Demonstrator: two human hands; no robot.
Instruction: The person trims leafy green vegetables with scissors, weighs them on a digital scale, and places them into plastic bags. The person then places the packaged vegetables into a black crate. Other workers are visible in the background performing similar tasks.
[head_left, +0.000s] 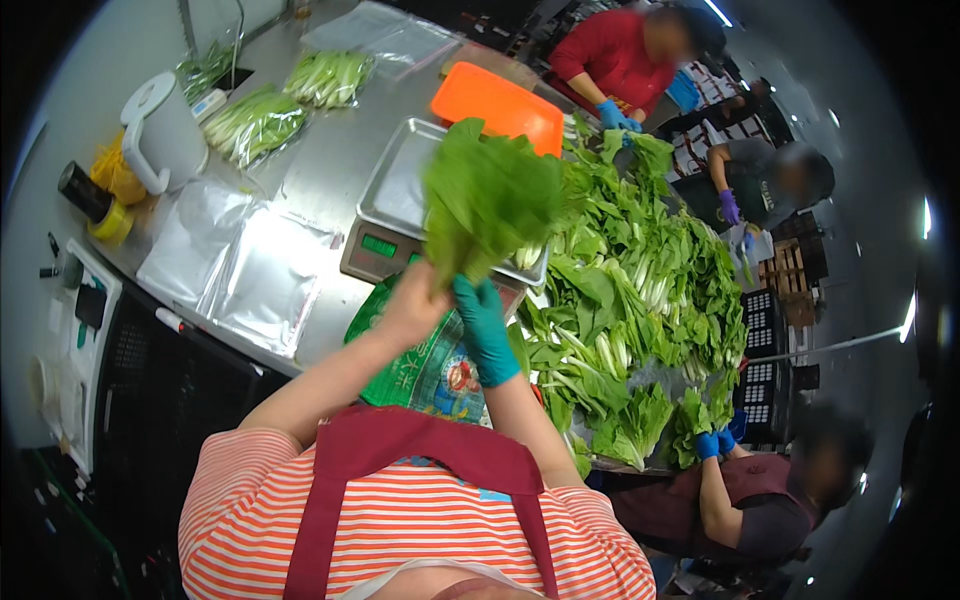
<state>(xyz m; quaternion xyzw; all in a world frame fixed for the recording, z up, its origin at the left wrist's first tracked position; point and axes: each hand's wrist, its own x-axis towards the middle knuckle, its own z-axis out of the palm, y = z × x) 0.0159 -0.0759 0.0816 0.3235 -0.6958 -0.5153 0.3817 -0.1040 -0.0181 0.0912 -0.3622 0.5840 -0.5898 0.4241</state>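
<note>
A bunch of leafy greens (491, 195), blurred by motion, stands upright in my hands, its stems down and its leaves spread over a digital scale. My bare left hand (424, 304) is closed around the stem end. Beside it, my right hand (480, 315), in a teal glove, also grips the lower part; its fingertips are partly hidden by leaves. Behind the bunch, the scale (379, 244) carries a metal tray (397, 176) with some pale stems at its right end. A large heap of loose greens (637, 277) lies to the right on the metal table.
An orange plastic tray (499, 105) lies behind the scale. To the left are clear plastic bags (262, 277), bagged greens (259, 124), a grey pitcher (169, 135) and yellow tape (112, 225). A green printed sack (416, 375) hangs before me. Gloved co-workers (615, 60) stand around the heap.
</note>
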